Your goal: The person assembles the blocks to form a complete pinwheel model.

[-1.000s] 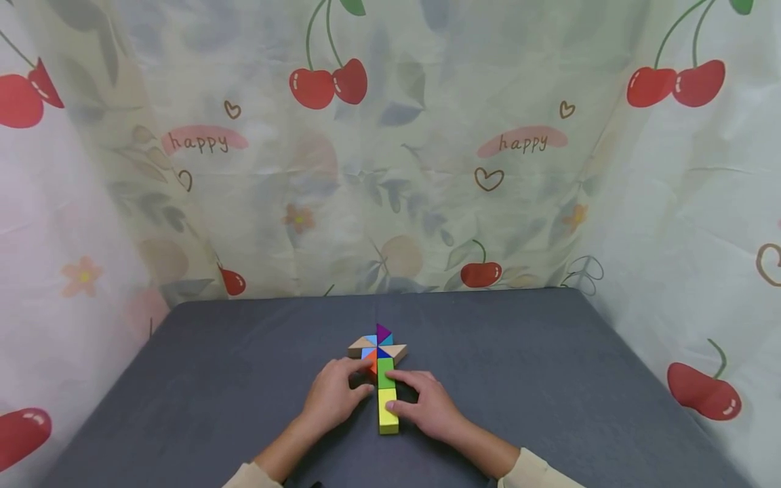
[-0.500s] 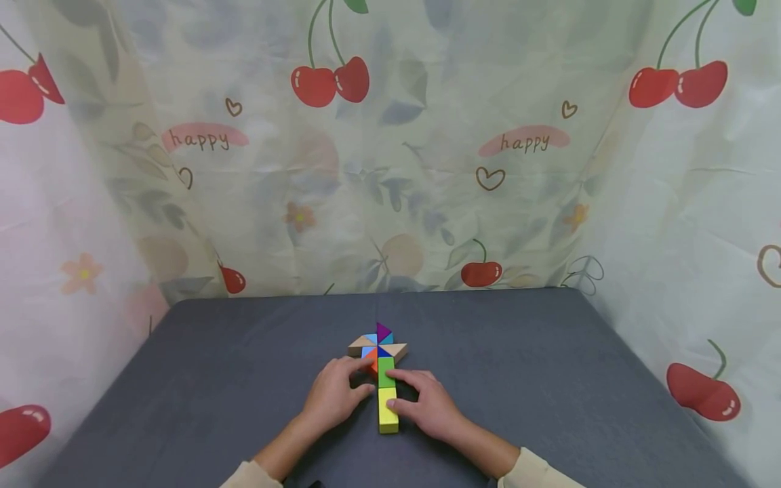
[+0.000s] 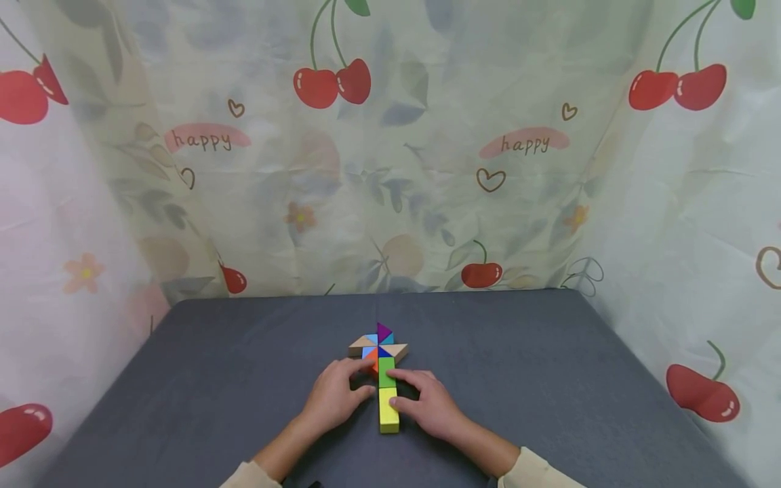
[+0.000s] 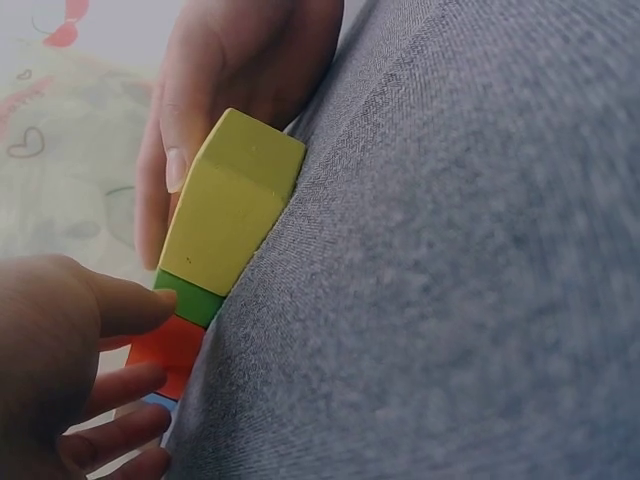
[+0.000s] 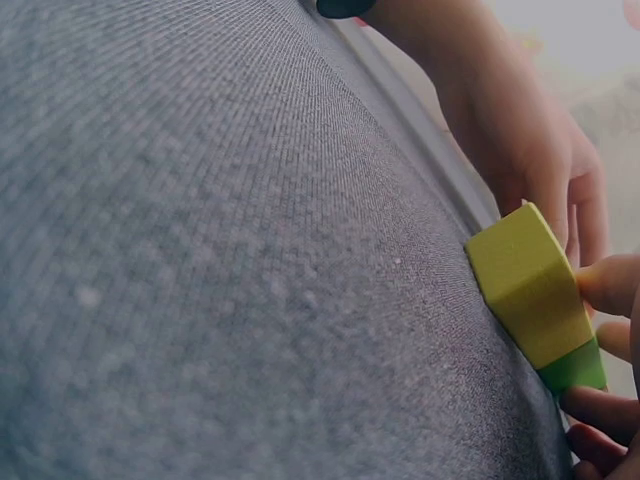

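A pinwheel of small triangular blocks lies flat on the table, with a purple triangle at its far tip and an orange-red block at its near left. Below it, a green block and a yellow block run end to end as a stem. My left hand reaches its index finger to the orange-red block, its thumb beside the stem's left side. On the other side, my right hand touches the green block with the index finger and the yellow block with the thumb. Both hands' fingers look relaxed.
Dark grey cloth covers the table, with dark fabric extending around the blocks. A patterned curtain with cherries and the word "happy" encloses the back and both sides. A small black item shows at the bottom edge.
The head view shifts very slightly. Both hands and all the blocks keep their places relative to each other.
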A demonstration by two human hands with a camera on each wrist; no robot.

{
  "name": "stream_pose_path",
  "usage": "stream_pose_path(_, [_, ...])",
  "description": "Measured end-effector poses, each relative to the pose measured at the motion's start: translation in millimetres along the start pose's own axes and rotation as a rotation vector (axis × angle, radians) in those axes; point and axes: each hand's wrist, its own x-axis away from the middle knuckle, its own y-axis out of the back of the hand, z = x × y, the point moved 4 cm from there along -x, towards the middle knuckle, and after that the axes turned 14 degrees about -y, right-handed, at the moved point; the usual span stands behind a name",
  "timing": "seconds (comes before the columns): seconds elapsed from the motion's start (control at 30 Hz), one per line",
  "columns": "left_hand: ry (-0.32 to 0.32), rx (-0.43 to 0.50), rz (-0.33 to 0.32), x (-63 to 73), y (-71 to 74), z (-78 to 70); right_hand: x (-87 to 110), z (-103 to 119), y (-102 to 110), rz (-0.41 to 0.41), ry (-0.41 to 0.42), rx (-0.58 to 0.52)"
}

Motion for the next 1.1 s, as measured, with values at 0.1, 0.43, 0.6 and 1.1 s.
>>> stream_pose_path(0.1, [-0.003,0.012,0.003,0.6,1.1,-0.3,-0.2,-0.4,0.1,-0.001,0.002,-0.006])
stream_pose_path(0.43, [0.004,0.042,0.002,1.2,0.0,2.0,1.3,-1.4,0.4,-0.003,0.020,-0.018])
stream_pose_path(0.6, [0.004,0.042,-0.010,1.4,-1.3,3.4,1.8,-0.8,-0.1,-0.003,0.030,-0.022])
stream_pose_path(1.1, [-0.004,0.068,-0.013,1.7,0.5,4.4,2.2,-0.7,0.6,-0.022,0.042,-0.036])
